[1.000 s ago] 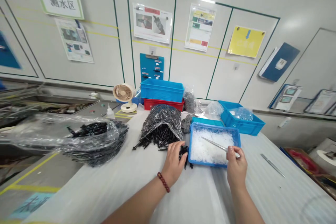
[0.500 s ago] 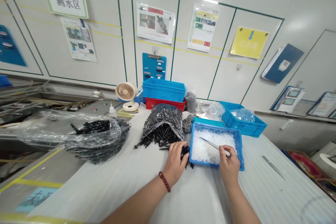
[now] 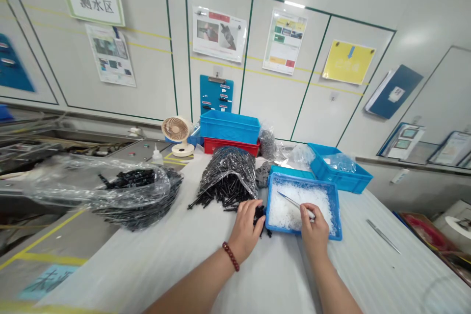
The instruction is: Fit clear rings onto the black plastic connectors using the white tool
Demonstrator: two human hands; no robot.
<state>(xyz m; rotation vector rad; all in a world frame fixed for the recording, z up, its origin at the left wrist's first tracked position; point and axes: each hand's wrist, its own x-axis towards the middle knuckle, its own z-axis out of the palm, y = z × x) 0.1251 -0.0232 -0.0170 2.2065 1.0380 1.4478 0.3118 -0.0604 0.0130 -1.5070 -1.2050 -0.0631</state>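
Note:
My right hand pinches a pair of tweezers by the rear end. Their pointed tip reaches up and left over a blue tray holding many tiny whitish, translucent pieces. Just left of this tray, my left hand, with a beaded bracelet on the wrist, curls around some small black parts. Its fingers partly hide them, so their exact shape is unclear. Beyond the left hand, a clear bag spills slender black parts onto the white table surface.
A second pair of tweezers lies on the right. Another bag of black parts sits at left. Behind stand a small fan, a blue bin on a red bin, and another blue bin at right.
My right hand with the tweezers has shifted a little left over the tray, and the tip has moved slightly left too. My left hand stays in place around the black parts.

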